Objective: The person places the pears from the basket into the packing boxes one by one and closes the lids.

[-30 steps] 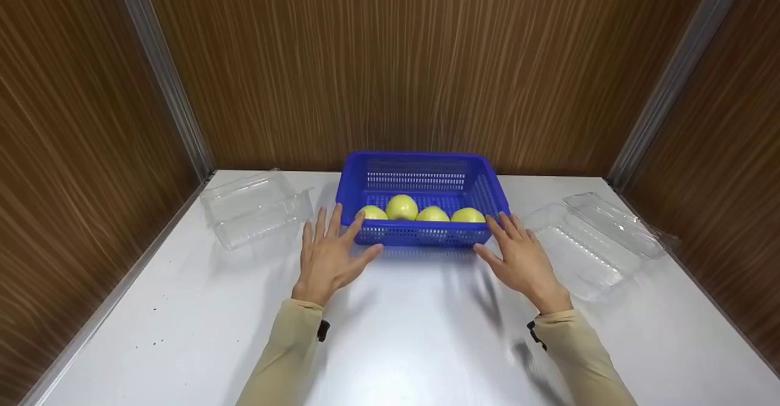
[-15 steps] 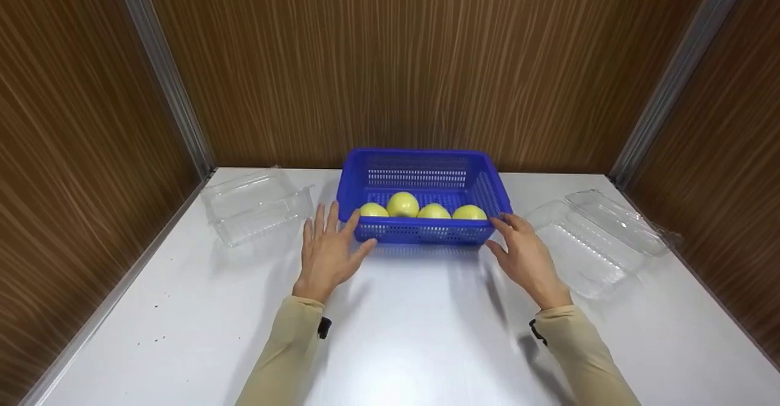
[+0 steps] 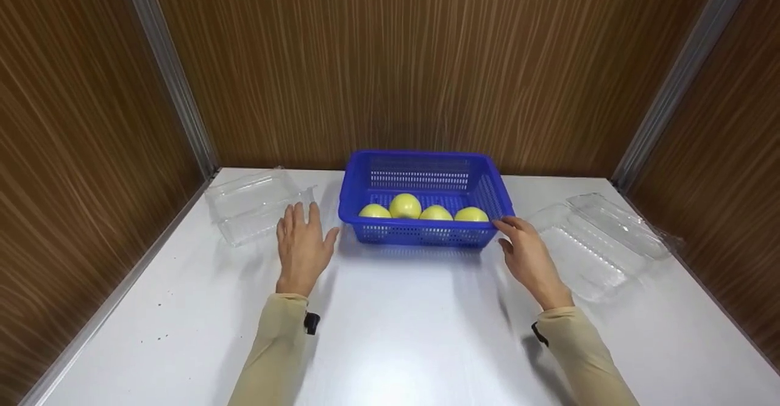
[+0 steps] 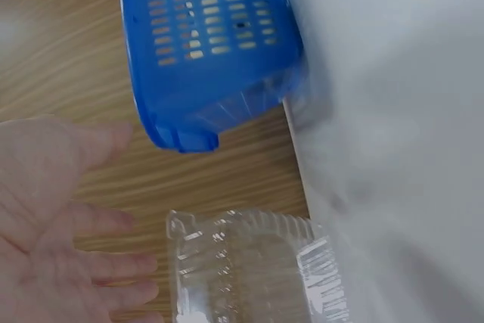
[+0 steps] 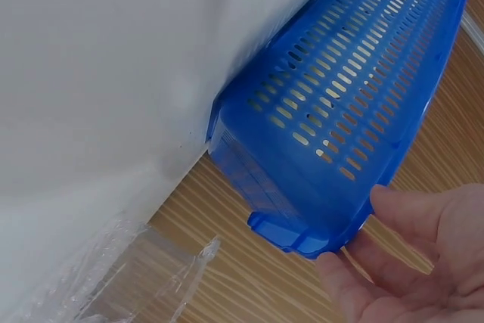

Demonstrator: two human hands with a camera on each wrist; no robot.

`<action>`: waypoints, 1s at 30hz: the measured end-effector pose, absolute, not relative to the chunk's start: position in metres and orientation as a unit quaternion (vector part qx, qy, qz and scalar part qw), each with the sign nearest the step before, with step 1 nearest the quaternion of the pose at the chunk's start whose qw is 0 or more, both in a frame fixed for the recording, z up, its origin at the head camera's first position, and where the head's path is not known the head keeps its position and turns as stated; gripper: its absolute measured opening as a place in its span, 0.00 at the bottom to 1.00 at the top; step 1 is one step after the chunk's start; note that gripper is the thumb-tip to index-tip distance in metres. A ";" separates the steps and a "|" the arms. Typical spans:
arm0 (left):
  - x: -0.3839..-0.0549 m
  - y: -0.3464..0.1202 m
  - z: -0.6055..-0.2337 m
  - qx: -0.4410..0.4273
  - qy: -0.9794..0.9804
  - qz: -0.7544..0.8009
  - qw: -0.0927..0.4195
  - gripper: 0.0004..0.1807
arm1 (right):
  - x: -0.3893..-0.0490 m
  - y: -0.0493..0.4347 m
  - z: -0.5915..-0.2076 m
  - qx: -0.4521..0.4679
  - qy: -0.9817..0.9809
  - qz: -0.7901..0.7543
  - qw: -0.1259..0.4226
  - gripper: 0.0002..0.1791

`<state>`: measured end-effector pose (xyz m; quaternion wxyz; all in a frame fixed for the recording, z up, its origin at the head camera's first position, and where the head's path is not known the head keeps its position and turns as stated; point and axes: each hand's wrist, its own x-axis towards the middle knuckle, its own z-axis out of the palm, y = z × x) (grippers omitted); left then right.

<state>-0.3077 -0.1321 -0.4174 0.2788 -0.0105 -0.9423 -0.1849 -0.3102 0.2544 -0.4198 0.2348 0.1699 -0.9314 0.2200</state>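
A blue perforated basket (image 3: 420,233) stands at the back of the white table, with several yellow-green round fruits, apples by their look (image 3: 404,206), along its front side. My right hand (image 3: 534,263) holds the basket's front right corner; in the right wrist view the thumb (image 5: 408,209) lies against the outer wall at the rim and the fingers reach round the corner. My left hand (image 3: 301,253) is apart from the basket, fingers straight and holding nothing. It hovers by a clear plastic clamshell box (image 3: 244,202), its fingertips overlapping the box's near edge in the head view.
A second clear plastic clamshell box (image 3: 594,247) lies with its lid raised to the right of the basket. Brown wood-patterned panels (image 3: 420,58) enclose the table (image 3: 390,333) at the back and sides. Small dark specks dot the left of the table.
My left hand has moved left, away from the basket's front left corner toward the left clamshell box. My right hand's fingers have closed on the front right corner. The basket stays in about the same place.
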 end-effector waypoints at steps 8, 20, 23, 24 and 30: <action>-0.313 -0.152 -0.419 0.017 -0.923 -0.201 0.326 0.33 | -0.309 0.259 -0.423 0.152 -0.933 0.216 0.245 0.20; -0.314 -0.182 -0.413 0.087 -0.933 -0.243 0.251 0.36 | -0.319 0.253 -0.411 0.099 -0.938 0.219 0.249 0.12; -0.312 -0.185 -0.414 0.098 -0.938 -0.239 0.230 0.36 | -0.320 0.252 -0.410 0.093 -0.939 0.216 0.252 0.12; -0.311 -0.186 -0.414 0.098 -0.940 -0.234 0.229 0.35 | -0.320 0.251 -0.410 0.093 -0.939 0.215 0.253 0.12; -0.299 -0.198 -0.419 0.080 -0.950 -0.187 0.237 0.26 | -0.321 0.244 -0.411 0.101 -0.942 0.204 0.246 0.12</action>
